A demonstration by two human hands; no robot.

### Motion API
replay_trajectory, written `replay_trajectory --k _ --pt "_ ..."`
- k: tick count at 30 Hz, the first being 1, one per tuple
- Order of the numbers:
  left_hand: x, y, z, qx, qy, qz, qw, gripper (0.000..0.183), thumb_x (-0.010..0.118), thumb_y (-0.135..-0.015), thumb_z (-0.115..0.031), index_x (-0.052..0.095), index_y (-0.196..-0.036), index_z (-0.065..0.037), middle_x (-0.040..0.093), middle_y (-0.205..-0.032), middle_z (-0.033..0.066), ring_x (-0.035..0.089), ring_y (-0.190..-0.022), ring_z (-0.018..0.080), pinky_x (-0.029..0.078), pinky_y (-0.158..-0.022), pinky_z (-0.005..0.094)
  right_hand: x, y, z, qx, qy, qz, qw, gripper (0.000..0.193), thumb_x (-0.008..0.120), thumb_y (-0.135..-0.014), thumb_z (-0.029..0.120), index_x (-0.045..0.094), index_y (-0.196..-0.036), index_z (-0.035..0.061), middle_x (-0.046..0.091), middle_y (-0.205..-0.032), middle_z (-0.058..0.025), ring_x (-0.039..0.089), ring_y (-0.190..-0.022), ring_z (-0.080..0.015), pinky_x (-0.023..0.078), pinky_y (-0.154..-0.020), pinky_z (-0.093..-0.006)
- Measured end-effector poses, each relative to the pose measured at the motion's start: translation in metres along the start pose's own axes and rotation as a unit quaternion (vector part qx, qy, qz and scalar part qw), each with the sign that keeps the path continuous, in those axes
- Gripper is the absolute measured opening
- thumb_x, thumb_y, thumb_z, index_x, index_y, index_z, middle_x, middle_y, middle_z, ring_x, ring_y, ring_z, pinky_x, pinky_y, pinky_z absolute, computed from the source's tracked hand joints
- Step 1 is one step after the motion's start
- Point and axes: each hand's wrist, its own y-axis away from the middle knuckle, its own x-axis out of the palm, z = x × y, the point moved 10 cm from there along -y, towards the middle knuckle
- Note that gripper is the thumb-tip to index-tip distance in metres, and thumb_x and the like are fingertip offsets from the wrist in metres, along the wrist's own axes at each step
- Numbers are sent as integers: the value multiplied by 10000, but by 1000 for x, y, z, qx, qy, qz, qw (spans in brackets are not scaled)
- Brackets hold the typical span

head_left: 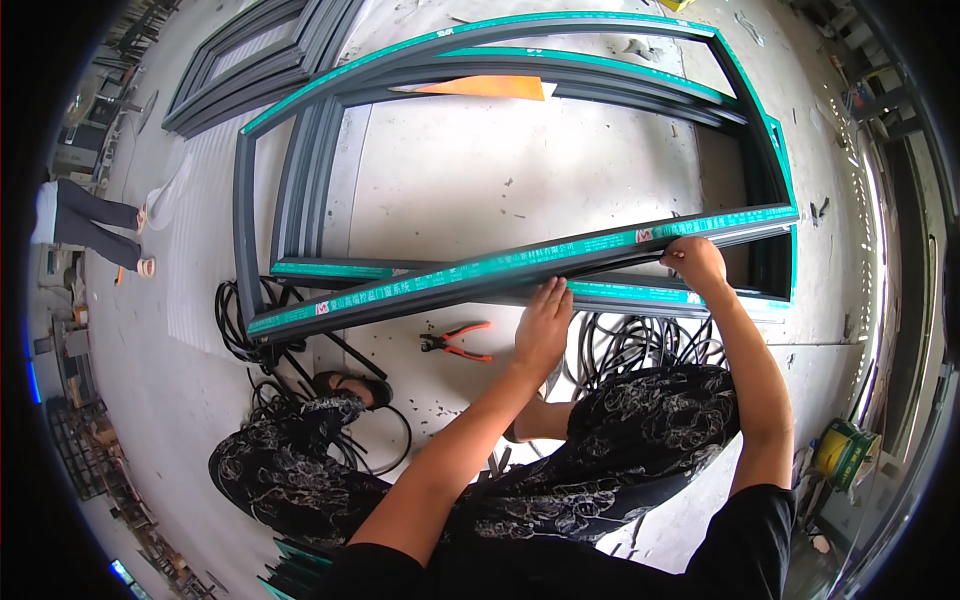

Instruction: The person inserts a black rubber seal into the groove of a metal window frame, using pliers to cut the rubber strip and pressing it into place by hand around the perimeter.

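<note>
Left hand (545,325), right hand (696,265) at frame edge (480,268), floor (500,180) showing inside

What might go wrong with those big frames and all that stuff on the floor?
The top frame lies askew over other frames; it might slip and pinch the left hand, which is close to the crossing bars.
Loose black cords near the sandal might catch a foot.
Someone might step on the pliers.

Black short-sleeved top (540,570), pale-flowered black trousers (650,430)
</note>
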Motion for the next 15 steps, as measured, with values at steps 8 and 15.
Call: replay_trajectory --k 8,15 --pt "7 6 17 -46 33 -4 998 307 450 -794 0 563 -1080 8 527 -1227 134 449 -1197 237 325 -1018 374 0 -1 7 -10 0 5 1000 168 687 -717 230 691 -813 93 659 -777 -100 631 -724 -249 486 -667 -329" --pt "-9 9 32 -132 22 7 991 275 448 -807 -25 578 -1047 -55 550 -1219 54 466 -1186 162 307 -995 373 -2 1 5 -18 9 -2 1000 170 676 -731 271 686 -803 118 646 -740 -87 624 -691 -245 483 -635 -345"
